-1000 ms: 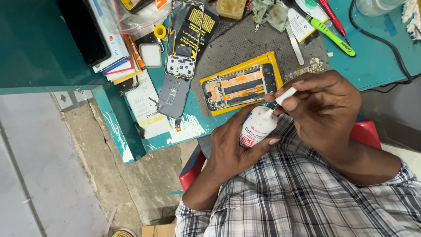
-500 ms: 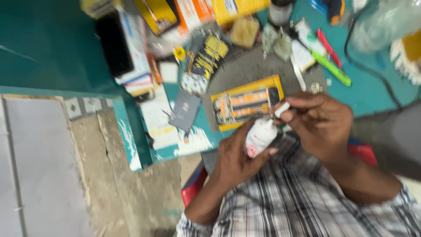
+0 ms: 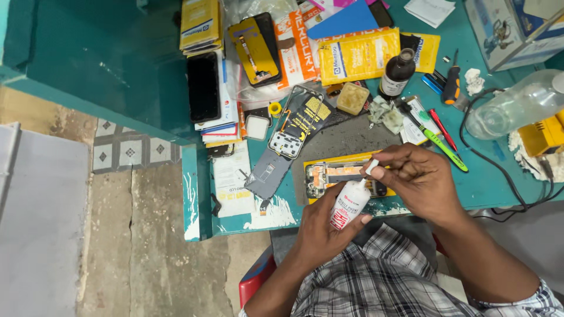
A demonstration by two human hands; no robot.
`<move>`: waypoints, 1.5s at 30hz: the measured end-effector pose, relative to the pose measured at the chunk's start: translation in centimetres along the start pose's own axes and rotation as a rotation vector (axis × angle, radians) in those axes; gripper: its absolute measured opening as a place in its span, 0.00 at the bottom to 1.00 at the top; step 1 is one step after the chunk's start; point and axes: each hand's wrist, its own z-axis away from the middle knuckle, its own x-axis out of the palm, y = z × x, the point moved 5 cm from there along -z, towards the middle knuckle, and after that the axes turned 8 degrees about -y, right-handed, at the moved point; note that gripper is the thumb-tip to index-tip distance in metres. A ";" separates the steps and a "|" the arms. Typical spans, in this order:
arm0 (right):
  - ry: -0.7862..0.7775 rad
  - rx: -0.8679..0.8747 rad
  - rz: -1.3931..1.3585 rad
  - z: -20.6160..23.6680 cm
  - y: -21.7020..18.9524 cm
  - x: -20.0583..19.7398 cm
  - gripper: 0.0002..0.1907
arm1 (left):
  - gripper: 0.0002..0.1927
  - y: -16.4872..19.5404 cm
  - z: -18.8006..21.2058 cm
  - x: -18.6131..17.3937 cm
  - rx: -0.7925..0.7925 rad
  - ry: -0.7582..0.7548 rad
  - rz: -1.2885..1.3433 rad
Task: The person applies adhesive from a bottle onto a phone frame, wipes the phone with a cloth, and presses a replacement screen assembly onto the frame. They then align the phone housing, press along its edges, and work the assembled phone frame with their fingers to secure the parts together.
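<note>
My left hand (image 3: 320, 232) grips a small white glue bottle (image 3: 348, 204) with a red label, tilted with its nozzle up and to the right. My right hand (image 3: 414, 182) pinches the bottle's white cap (image 3: 372, 167) at the nozzle tip. Both hands hover at the near edge of a teal workbench (image 3: 493, 176), just over an opened phone (image 3: 341, 175) with a yellow frame lying on a grey mat (image 3: 346, 141).
A second opened phone frame (image 3: 295, 122), a black phone (image 3: 203, 87), yellow packets (image 3: 358, 56), a dark brown bottle (image 3: 397, 73), a green toothbrush (image 3: 442, 147), screwdrivers, a clear plastic bottle (image 3: 511, 105) and black cables crowd the bench. Concrete floor lies to the left.
The camera view has shifted up and back, showing more of the bench. Both hands stay on the glue bottle and cap, which sit lower in the view.
</note>
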 end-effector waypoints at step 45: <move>-0.086 -0.155 0.218 -1.1 -1.3 5.8 0.12 | 0.38 -6.4 4.6 -12.9 -0.313 0.441 -0.920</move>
